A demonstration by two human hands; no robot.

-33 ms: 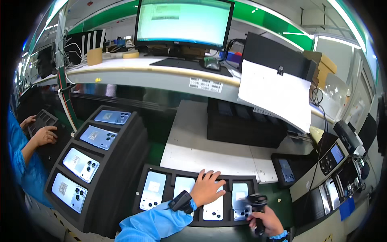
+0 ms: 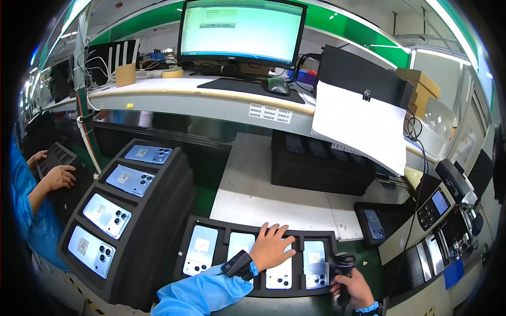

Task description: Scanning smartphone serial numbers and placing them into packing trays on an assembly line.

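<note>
A black foam tray (image 2: 221, 224) lies in front of me with light blue phones in its slots, camera side up. My left hand (image 2: 270, 250) rests fingers spread over the middle of the tray, covering part of a phone (image 2: 278, 278). My right hand (image 2: 354, 287) is closed round a black handheld barcode scanner (image 2: 343, 263), slightly blurred, at the tray's right end. Just left of the scanner is the rightmost phone (image 2: 314, 260), with a white label on its back. At the tray's left end another labelled phone (image 2: 201, 247) lies uncovered.
At left stands a stack of foam trays (image 2: 158, 221) with phones on top; beyond it are a co-worker's hands (image 2: 59, 176). More black trays (image 2: 321, 168) sit behind the white board (image 2: 263, 197). A label printer (image 2: 421, 226) stands right, below a monitor shelf (image 2: 211, 100).
My right hand and the scanner have shifted a little to the right, off the rightmost phone's edge. My left hand stays in place over the tray.
</note>
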